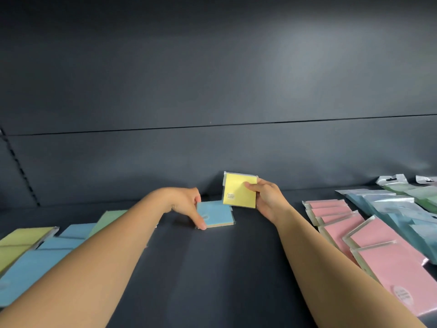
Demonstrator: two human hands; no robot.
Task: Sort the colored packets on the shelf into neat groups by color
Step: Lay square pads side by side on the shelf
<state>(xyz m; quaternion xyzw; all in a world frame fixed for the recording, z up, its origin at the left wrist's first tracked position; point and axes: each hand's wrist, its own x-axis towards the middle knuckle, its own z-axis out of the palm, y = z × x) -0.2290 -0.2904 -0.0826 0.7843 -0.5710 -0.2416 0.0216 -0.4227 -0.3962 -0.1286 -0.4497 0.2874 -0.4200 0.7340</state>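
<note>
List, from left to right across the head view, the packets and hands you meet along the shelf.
Olive packet → left hand → small blue packet → yellow packet → right hand → pink packets → pale blue bags

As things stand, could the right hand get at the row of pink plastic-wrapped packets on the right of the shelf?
Probably not yet: the right hand grips a yellow square plastic-wrapped packet, so it is occupied. Otherwise the way looks free, with bare dark shelf between it and the pink packets.
</note>
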